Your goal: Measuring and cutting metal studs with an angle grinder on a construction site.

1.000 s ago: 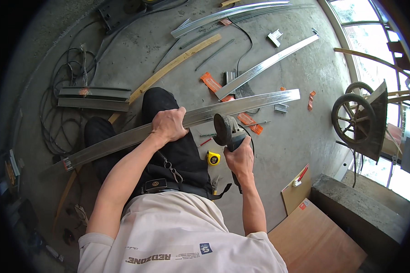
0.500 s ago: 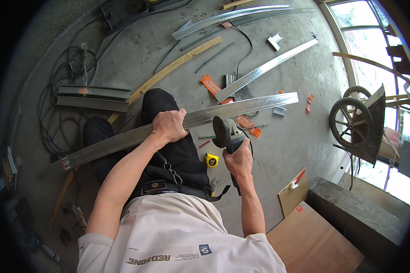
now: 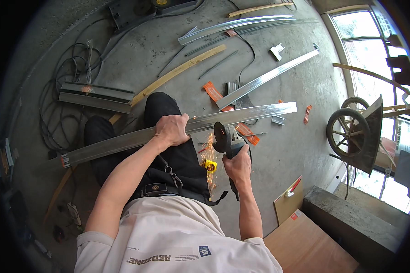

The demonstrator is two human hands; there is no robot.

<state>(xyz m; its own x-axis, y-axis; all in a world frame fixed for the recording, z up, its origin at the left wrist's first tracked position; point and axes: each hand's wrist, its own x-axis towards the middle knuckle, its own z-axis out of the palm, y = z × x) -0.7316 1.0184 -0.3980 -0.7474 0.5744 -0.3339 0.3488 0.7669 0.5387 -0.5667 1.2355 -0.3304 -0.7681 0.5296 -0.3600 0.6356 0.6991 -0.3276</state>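
Note:
A long metal channel [image 3: 250,112] lies across my thighs, slanting up to the right. My left hand [image 3: 172,130] is closed around it over my right knee. In my right hand [image 3: 238,166] is an angle grinder [image 3: 233,144], its body upright in my grip. The grinder's disc [image 3: 221,137] meets the near edge of the channel, just right of my left hand. Orange sparks [image 3: 208,152] stream down from there toward my body. They pass over a yellow tape measure [image 3: 209,165] on the floor beside my right thigh.
Another metal channel [image 3: 269,78], orange wrapper strips [image 3: 212,92] and a wooden batten [image 3: 182,70] lie ahead. Coiled black cable [image 3: 54,113] and stacked channels [image 3: 95,97] are at left. On the right stand a wheelbarrow [image 3: 366,136], a concrete ledge [image 3: 346,214] and a plywood sheet [image 3: 312,245].
Sparks have appeared at the grinder's disc, where there were none before. The disc now touches the channel's edge. The channel's right end has dipped slightly, and the view has shifted a little.

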